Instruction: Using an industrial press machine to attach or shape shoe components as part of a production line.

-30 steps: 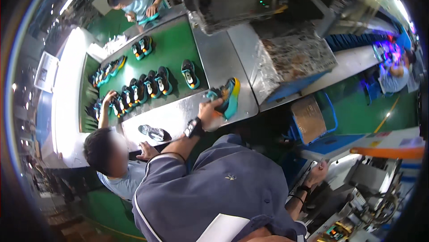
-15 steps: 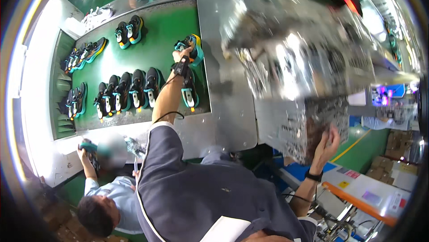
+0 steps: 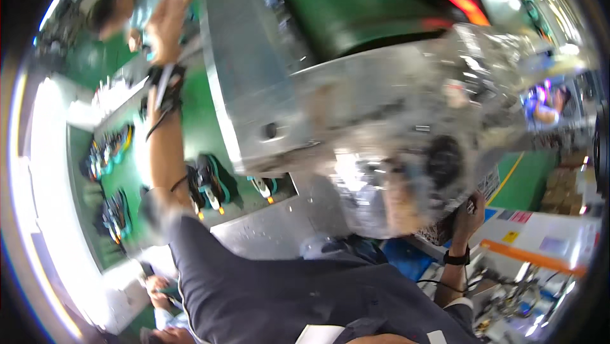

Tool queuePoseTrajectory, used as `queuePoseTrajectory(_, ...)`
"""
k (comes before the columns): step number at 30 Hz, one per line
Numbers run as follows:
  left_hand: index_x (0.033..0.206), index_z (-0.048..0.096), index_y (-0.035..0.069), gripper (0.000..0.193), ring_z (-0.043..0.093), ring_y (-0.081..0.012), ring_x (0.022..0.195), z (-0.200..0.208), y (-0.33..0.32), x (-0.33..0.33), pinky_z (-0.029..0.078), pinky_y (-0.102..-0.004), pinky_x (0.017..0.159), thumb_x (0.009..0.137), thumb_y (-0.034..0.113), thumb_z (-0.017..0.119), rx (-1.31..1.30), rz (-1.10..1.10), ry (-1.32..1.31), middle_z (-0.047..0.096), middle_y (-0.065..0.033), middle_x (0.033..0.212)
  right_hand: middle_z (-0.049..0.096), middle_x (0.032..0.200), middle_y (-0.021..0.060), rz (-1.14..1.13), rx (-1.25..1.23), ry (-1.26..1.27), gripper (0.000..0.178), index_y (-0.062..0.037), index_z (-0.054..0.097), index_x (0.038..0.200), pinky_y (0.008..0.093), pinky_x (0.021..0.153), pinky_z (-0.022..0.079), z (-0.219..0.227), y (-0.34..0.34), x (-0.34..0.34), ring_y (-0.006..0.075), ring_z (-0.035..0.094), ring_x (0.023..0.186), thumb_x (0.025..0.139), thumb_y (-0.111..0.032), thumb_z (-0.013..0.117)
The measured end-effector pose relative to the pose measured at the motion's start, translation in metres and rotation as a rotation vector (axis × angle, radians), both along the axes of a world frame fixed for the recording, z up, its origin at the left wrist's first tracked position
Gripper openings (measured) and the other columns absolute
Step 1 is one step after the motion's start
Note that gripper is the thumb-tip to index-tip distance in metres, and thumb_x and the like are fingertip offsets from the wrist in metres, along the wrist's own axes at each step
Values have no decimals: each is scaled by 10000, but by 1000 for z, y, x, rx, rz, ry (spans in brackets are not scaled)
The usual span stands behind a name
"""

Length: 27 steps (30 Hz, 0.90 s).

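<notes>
My left hand (image 3: pixel 166 29) is stretched far forward over the green work surface (image 3: pixel 204 99). Motion smears its fingers, and I cannot make out anything in it. Dark running shoes with teal soles stand below my left forearm: one shoe (image 3: pixel 210 182) beside the arm and another (image 3: pixel 262 186) near the surface's corner, partly covered by a grey metal panel. At the right, my right hand (image 3: pixel 469 220) has its fingers curled at the lower edge of a large shiny grey block (image 3: pixel 381 147). Blur and shadow hide what those fingers grip.
More shoes (image 3: pixel 115 217) stand at the left end of the surface. One co-worker (image 3: pixel 136 4) is at the upper left, another (image 3: pixel 166 334) at the lower left. An orange rail (image 3: pixel 534 257) edges a white machine at the right, with cardboard boxes (image 3: pixel 562 188) behind it.
My left hand has left the teal-soled shoe and swung forward and left. The view has turned, and the grey block appears lower. My right hand stays by its lower edge.
</notes>
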<state>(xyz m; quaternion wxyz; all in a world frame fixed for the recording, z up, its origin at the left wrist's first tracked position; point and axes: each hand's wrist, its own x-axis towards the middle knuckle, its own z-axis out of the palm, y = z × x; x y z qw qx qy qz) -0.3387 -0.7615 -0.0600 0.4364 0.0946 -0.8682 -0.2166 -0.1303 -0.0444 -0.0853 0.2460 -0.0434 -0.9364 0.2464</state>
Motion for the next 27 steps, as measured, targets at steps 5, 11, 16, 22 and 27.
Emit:
queuePoseTrajectory(5, 1290, 569, 21, 643, 603, -219, 1125, 207, 126, 3, 409, -397, 1040, 933, 554, 524, 256, -578, -58, 648, -121, 1207, 647, 1068, 118, 113, -196, 39, 166, -13, 631, 985, 352, 807, 484, 16, -10, -3, 249, 594, 942, 820, 6, 625)
queuePoseTrajectory(11, 1289, 574, 57, 878, 648, -184, 847, 274, 259, -84, 522, -380, 813, 801, 783, 498, 87, -420, -720, 678, -143, 1041, 668, 1007, 105, 191, -271, 127, 157, -32, 633, 932, 376, 811, 478, 26, -5, 3, 281, 595, 916, 781, 12, 631)
queuePoseTrajectory(16, 1134, 666, -3, 549, 631, -166, 735, 266, 282, -176, 498, -286, 639, 842, 461, 651, -226, -371, -908, 678, -68, 878, 674, 928, 89, 220, -328, 242, 175, -56, 641, 899, 395, 792, 469, 18, 2, -4, 296, 608, 866, 738, 1, 678)
queuePoseTrajectory(22, 803, 737, -14, 404, 486, -95, 526, 313, 315, -160, 375, -293, 480, 759, 382, 801, -316, -240, -615, 590, 10, 627, 662, 866, 60, 257, -326, 342, 213, -90, 629, 905, 399, 777, 454, 11, 16, -1, 264, 603, 789, 713, -38, 707)
queuePoseTrajectory(27, 965, 720, -24, 430, 465, -61, 571, 364, 399, -41, 354, -240, 528, 825, 381, 740, -83, -487, -61, 583, 31, 664, 655, 901, 85, 335, -398, 288, 285, -82, 629, 993, 405, 788, 460, 12, 23, 4, 276, 608, 849, 724, -87, 723)
